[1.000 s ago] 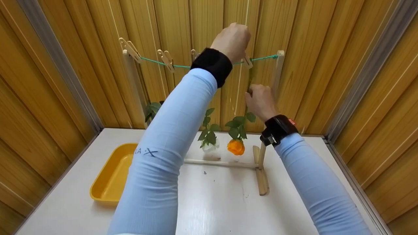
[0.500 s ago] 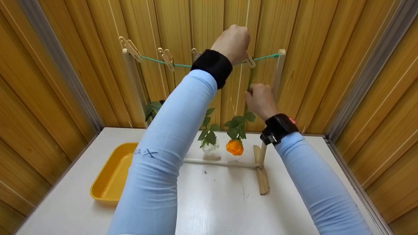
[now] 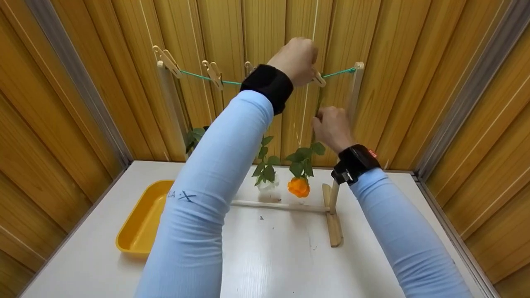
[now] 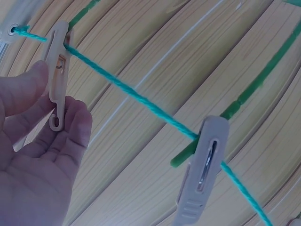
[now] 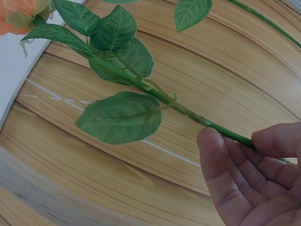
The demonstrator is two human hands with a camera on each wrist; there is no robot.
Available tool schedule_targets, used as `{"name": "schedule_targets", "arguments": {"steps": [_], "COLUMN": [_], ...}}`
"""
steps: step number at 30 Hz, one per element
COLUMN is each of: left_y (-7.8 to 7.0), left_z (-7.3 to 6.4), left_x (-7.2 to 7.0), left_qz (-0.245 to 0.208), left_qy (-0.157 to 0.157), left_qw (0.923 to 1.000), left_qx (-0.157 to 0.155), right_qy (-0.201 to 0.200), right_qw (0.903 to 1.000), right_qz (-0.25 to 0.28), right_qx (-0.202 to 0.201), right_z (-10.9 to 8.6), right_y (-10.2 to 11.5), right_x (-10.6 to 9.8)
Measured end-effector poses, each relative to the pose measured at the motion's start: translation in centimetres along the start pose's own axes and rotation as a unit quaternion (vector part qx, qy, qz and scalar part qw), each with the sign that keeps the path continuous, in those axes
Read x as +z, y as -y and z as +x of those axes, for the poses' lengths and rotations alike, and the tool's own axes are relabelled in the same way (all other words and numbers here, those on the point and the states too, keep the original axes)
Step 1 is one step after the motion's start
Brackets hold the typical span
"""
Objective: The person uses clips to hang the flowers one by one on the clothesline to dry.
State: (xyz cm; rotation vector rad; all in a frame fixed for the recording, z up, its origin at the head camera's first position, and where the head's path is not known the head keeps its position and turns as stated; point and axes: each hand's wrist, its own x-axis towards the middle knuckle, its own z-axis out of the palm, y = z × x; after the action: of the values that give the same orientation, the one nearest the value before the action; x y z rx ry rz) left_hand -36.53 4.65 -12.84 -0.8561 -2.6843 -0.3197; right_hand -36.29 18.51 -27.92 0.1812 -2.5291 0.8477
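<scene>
My left hand point(image 3: 296, 60) is up at the green cord, pinching a beige clothespin point(image 4: 57, 89) between thumb and fingers. The clothespin's nose sits on the cord, and a green stem point(image 4: 83, 14) runs up from it in the left wrist view. Lower down, my right hand point(image 3: 334, 129) pinches the stem point(image 5: 230, 136) of an orange rose point(image 3: 298, 187), which hangs head down with its leaves above the bloom. A second clothespin point(image 4: 201, 172) clamps another green stem point(image 4: 256, 82) to the cord point(image 4: 141, 99).
A white flower point(image 3: 267, 184) hangs left of the orange rose. More clothespins point(image 3: 213, 74) sit along the cord, strung between wooden posts point(image 3: 356, 91). The stand's foot point(image 3: 333, 225) and a yellow tray point(image 3: 138, 231) rest on the white table point(image 3: 281, 256).
My left hand has come down slightly, keeping its grip on the clothespin. The right hand stays on the stem, and the orange rose has swayed only a little.
</scene>
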Motion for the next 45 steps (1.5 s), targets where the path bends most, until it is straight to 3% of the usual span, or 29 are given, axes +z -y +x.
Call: {"name": "schedule_targets", "arguments": {"steps": [9, 14, 22, 27, 35, 40, 45], "left_y": [0.1, 0.8, 2.8, 4.6, 7.6, 9.2, 10.6], "left_z": [-0.9, -1.5, -4.1, -6.3, -10.8, -13.7, -16.8], "left_x": [-0.2, -0.3, -0.5, -0.4, 1.3, 2.8, 4.6], "left_qz": [-0.006, -0.007, -0.008, -0.023, -0.039, -0.025, -0.012], "left_qy": [0.002, 0.002, 0.001, -0.022, -0.097, -0.127, -0.171], "left_qw": [0.9999, 0.9999, 1.0, 0.9995, 0.9939, 0.9914, 0.9853], "left_qx": [0.014, 0.007, -0.004, 0.0, 0.035, 0.022, -0.004], "right_qy": [0.023, 0.021, 0.045, 0.08, 0.14, 0.138, 0.103], "right_qw": [0.9995, 0.9998, 0.9988, 0.9965, 0.9884, 0.9853, 0.9867], "right_qz": [0.006, -0.002, -0.011, -0.017, -0.035, -0.044, -0.048], "right_qx": [0.02, 0.005, -0.016, -0.018, -0.048, -0.091, -0.117], "right_z": [0.0, -0.2, -1.2, -2.0, -3.7, -5.4, -7.1], "right_y": [-0.3, -0.7, -0.9, -0.6, -0.8, -1.6, -2.8], "right_x": [-0.2, -0.5, -2.3, -3.8, -5.5, -5.7, -5.5]}}
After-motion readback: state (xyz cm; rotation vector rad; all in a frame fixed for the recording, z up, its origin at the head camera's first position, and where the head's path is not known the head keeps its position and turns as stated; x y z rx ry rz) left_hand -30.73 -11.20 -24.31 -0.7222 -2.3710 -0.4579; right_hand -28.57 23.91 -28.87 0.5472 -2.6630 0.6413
